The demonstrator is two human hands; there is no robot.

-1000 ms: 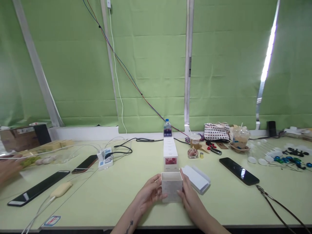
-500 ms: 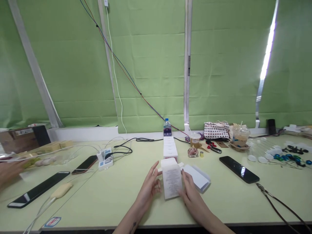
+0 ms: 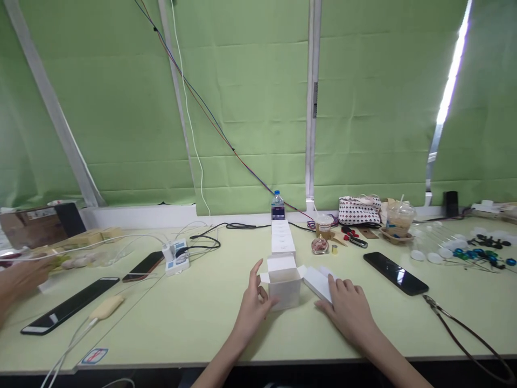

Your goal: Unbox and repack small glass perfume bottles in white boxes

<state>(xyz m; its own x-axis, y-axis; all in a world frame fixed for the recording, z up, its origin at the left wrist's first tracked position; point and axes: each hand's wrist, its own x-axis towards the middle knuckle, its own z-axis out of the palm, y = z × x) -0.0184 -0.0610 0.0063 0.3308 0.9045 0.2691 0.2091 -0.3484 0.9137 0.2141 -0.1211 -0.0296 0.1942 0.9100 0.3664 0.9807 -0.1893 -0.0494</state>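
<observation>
A small white carton (image 3: pixel 285 283) stands upright on the pale green table (image 3: pixel 194 318) with its top flaps open. My left hand (image 3: pixel 253 304) steadies the carton's left side, thumb and fingers against its wall. My right hand (image 3: pixel 350 310) lies flat, fingers spread, on a stack of flat white cartons (image 3: pixel 319 281) just right of the open carton. Behind it a row of finished white boxes (image 3: pixel 281 240) runs back toward a water bottle (image 3: pixel 277 206).
Right of me lie a black phone (image 3: pixel 395 272), a thin cable, white caps and blue-black small parts (image 3: pixel 480 254). Left are two dark phones, a power strip (image 3: pixel 176 257) and cables. Another person's hand (image 3: pixel 16 280) rests at the far left edge. Cups and a patterned pouch sit at the back.
The carton, held up tilted in both hands before, now stands on the table with its top open. My right hand has left it and moved right onto the flat stack.
</observation>
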